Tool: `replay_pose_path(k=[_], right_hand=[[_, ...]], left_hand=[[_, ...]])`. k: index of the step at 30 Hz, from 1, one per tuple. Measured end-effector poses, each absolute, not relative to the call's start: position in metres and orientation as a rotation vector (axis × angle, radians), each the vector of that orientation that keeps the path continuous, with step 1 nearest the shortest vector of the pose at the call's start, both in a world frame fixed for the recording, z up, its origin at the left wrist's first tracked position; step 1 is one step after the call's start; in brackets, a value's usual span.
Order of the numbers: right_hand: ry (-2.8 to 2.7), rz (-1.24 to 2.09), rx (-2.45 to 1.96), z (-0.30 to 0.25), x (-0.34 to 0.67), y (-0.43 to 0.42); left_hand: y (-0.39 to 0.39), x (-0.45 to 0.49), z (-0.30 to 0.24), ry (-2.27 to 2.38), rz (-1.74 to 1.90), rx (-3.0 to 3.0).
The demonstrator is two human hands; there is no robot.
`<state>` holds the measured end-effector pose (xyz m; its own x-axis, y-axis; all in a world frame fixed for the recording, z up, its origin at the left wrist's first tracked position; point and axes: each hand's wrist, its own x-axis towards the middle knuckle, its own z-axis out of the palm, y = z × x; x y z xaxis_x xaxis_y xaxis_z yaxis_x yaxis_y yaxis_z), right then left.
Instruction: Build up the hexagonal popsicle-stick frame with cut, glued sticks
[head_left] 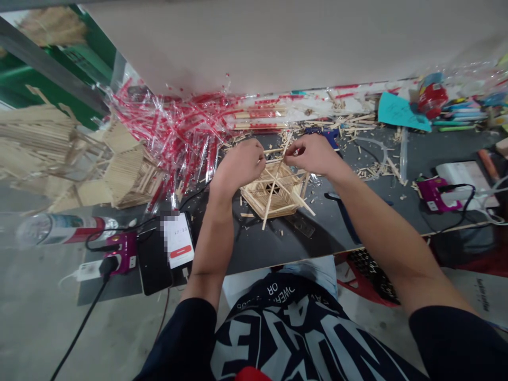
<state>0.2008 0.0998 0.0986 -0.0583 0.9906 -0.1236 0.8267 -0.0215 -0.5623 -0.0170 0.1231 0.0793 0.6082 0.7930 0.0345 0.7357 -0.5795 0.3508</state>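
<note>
A six-sided frame of stacked thin wooden sticks lies on the dark tabletop in front of me, with several longer sticks crossing over its middle. My left hand is at the frame's far left edge, fingers curled in a pinch; what is in them is hidden. Across from it, my right hand pinches a thin wooden stick at the far rim. Just beyond the right hand shows part of a blue tool, mostly covered, perhaps a glue gun.
Red and clear plastic wrappers heap at the back left. Finished-looking stick pieces pile at the left. A lit phone, a plastic bottle and purple power strips lie around. Stick scraps litter the back.
</note>
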Motion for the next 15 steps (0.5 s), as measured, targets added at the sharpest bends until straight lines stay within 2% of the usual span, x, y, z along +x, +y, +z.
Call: replay_pose_path(k=[15], right_hand=[[-1.971, 0.759, -1.883, 0.0954, 0.2045, 0.1051]], left_hand=[[0.1191, -0.0138, 0.0771, 1.296, 0.260, 2.540]])
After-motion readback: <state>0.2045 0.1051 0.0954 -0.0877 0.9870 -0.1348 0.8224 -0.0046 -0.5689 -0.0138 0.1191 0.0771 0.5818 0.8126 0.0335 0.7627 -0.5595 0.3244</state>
